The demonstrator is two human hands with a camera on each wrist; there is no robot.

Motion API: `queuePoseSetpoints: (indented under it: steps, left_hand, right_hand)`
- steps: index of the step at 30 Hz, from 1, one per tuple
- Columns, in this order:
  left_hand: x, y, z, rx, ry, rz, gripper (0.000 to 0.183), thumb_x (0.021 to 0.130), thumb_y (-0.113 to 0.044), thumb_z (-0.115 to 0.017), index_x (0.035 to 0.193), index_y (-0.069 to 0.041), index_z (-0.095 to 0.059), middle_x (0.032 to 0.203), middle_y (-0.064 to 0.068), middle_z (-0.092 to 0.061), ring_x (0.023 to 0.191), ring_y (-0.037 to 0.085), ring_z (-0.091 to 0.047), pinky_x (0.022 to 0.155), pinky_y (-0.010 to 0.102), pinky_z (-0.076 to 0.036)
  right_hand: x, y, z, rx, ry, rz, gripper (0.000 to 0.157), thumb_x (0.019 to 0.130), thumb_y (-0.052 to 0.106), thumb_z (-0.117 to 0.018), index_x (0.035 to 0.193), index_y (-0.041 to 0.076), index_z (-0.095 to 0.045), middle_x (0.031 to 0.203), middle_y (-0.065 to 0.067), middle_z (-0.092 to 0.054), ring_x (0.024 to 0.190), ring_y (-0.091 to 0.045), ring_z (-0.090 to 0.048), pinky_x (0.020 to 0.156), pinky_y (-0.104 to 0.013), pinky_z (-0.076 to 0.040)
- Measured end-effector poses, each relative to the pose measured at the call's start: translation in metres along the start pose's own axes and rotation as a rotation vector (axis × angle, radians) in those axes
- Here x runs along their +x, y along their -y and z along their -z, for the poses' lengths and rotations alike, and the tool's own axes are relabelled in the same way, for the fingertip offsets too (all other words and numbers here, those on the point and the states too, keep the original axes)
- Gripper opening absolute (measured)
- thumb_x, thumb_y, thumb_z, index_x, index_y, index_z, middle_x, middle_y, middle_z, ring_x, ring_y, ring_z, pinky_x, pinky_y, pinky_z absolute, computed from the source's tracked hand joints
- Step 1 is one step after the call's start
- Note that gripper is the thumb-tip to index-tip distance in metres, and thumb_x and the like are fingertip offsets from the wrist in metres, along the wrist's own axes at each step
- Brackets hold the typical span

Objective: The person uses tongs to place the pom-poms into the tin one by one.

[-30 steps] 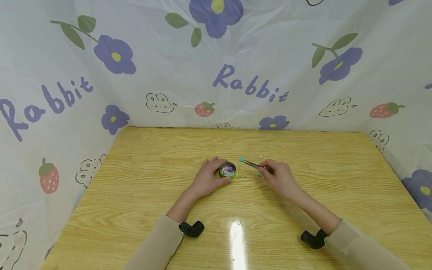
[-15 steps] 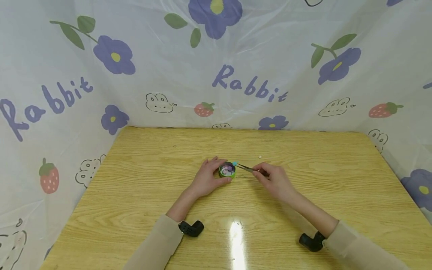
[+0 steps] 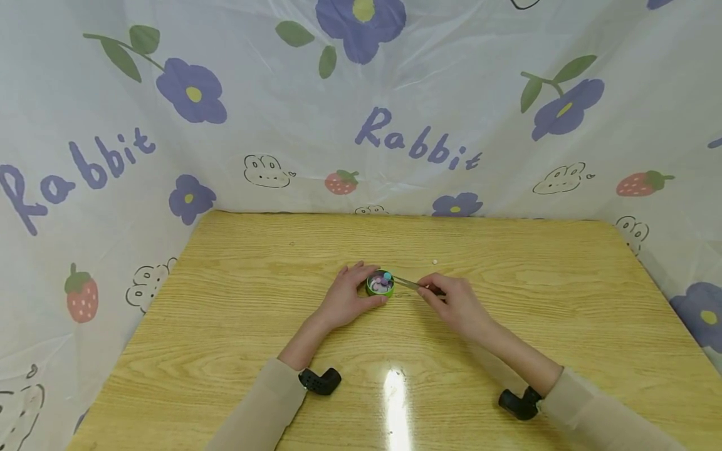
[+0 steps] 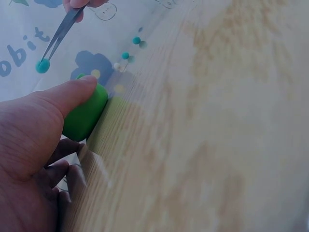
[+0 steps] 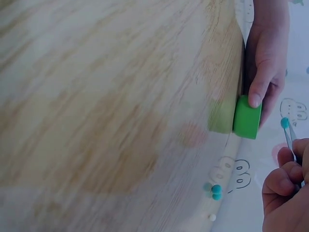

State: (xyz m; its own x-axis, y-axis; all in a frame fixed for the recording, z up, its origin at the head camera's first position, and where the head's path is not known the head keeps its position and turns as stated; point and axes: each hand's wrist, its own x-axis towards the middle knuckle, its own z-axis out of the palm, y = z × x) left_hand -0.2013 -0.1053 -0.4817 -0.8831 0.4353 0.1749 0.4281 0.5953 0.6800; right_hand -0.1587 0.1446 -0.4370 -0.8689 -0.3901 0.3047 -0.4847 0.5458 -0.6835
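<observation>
My left hand [image 3: 345, 299] grips a small round green tin [image 5: 247, 117] on the wooden table, thumb on the near side and fingers around the far side. Several pink and purple beads [image 3: 379, 284] lie inside it. From the right, my right hand [image 3: 455, 305] pinches a pair of metal tweezers [image 3: 407, 282]. Between their tips is a turquoise bead [image 3: 387, 275], over the tin's rim in the head view. The left wrist view shows that turquoise bead [image 4: 42, 65] raised above the tin's top.
A white bead [image 3: 435, 262] lies on the table [image 3: 271, 250] behind my right hand. Two loose turquoise beads [image 4: 136, 40] show in the left wrist view; in the head view they are hidden. A printed cloth [image 3: 304, 125] stands along the table's back edge.
My right hand has moved left, carrying the turquoise bead in the tweezers from right of the tin to over its rim. The left hand has stayed on the tin.
</observation>
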Motion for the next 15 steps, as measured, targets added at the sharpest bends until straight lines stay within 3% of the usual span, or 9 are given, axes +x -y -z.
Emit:
queuePoseSetpoints:
  steps: [6, 15]
  left_hand:
    - [-0.0001, -0.0008, 0.0003, 0.011, 0.001, 0.000, 0.067, 0.082, -0.041, -0.073, 0.137, -0.009, -0.051, 0.136, 0.007, -0.052, 0.136, 0.030, -0.031, 0.114, 0.046, -0.010]
    - [0.0007, -0.0007, 0.0001, 0.017, 0.013, 0.007, 0.067, 0.082, -0.041, -0.073, 0.137, -0.010, -0.051, 0.137, 0.005, -0.052, 0.137, 0.029, -0.031, 0.115, 0.047, -0.009]
  right_hand:
    - [-0.0001, -0.0008, -0.0030, -0.024, -0.005, 0.041, 0.011, 0.093, 0.010, -0.061, 0.100, 0.006, -0.069, 0.085, -0.006, -0.069, 0.072, -0.006, -0.062, 0.063, -0.025, -0.054]
    - [0.0004, -0.0001, -0.0028, -0.008, -0.011, 0.040, 0.011, 0.093, 0.011, -0.061, 0.100, 0.006, -0.069, 0.083, -0.006, -0.068, 0.070, -0.007, -0.061, 0.061, -0.025, -0.054]
